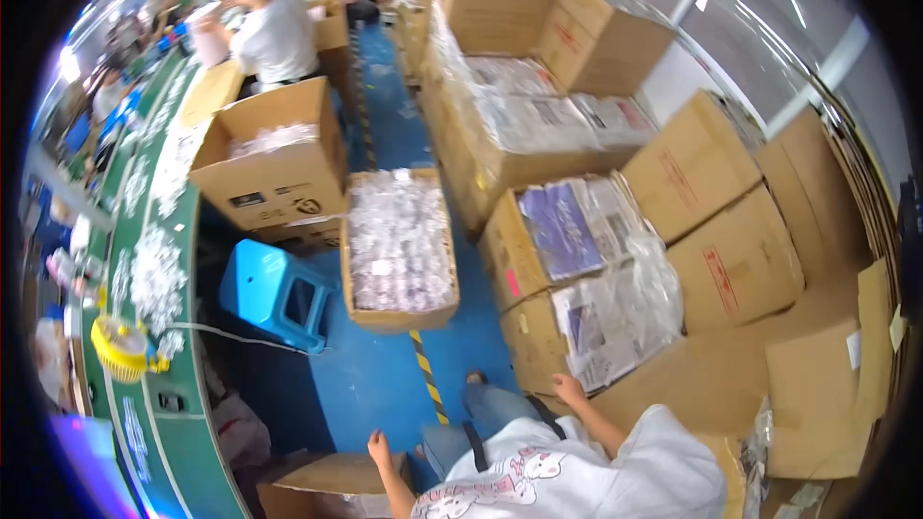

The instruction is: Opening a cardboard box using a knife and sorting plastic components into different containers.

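Head view: packed carton (404, 318) points lengthwise ahead; left grip (379, 445), right grip (568, 388) both unclear.

Blue floor (365, 394), yellow-black stripe (428, 380); long green bench (195, 466); blue stool (261, 290).

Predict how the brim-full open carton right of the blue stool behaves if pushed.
The carton is probably hefty, being packed to the rim. Its clear contents may shift or spill, since the top is open. Its cardboard walls might flex.
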A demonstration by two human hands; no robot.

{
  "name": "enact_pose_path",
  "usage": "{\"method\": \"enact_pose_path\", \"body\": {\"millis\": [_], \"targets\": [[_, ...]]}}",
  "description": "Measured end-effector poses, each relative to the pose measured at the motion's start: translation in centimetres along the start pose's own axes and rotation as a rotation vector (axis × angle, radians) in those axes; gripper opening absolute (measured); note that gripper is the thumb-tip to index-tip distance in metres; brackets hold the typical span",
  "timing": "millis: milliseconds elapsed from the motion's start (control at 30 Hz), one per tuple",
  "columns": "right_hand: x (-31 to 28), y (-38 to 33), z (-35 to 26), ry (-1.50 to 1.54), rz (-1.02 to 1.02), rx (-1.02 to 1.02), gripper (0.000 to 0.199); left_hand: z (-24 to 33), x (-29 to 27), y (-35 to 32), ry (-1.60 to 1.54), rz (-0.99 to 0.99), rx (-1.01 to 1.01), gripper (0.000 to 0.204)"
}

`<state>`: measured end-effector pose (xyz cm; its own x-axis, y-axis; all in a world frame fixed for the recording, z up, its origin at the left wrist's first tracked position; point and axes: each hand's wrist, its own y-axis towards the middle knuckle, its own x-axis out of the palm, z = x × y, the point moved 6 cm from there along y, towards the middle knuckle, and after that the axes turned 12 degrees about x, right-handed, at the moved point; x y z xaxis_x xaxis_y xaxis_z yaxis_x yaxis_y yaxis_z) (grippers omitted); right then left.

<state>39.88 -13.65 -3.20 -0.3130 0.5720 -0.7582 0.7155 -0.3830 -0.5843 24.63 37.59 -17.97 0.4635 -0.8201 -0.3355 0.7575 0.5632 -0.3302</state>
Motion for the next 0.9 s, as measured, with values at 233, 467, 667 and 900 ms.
{"method": "enact_pose_path", "body": {"millis": [233,467,667,900], "targets": [[0.0,2.3,4.7,0.064,-0.001,0.119,0.026,12.7,11.0,5.8,-0.095,-0.35,-0.011,0.03],[1.5,1.7,2.8,0.006,-0.078,0.365,0.021,15.4,14.7,12.2,0.271,-0.621,0.078,0.029],[0.2,3.7,-7.0,0.09,0.221,0.104,0.023,19.6,15.7,17.1,0.534,-0.733,0.223,0.028],[-6.3,8.9,-18.8,0.273,0.296,-0.147,0.03,22.1,17.4,21.5,0.592,-0.722,0.246,0.028]]}}
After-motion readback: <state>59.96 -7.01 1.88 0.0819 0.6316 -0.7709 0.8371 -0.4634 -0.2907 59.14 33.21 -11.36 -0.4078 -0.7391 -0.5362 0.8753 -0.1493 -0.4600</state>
